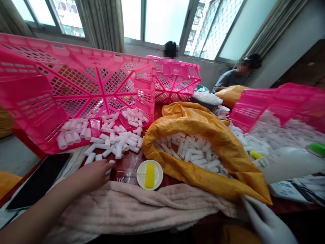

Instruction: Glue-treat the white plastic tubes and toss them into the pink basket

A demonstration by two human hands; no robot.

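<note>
This looks like a small workshop. Big pink crates (pixel 95 58) stand at 10, 12 and 3 o'clock. A yellow sack (pixel 195 123) at 4 o'clock holds lots of white tubes (pixel 196 157), all much the same, on the table (pixel 127 164). 2 other people (pixel 230 79) are here, at 12 and 2 o'clock. The room has windows (pixel 165 20) at 12 o'clock and a curtain (pixel 104 23) at 11 o'clock.

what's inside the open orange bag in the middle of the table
Loose white tubes show through the mouth of the orange bag, lying at mixed angles. Anything beneath the top ones is covered, so how deep they go can't be seen.
</note>
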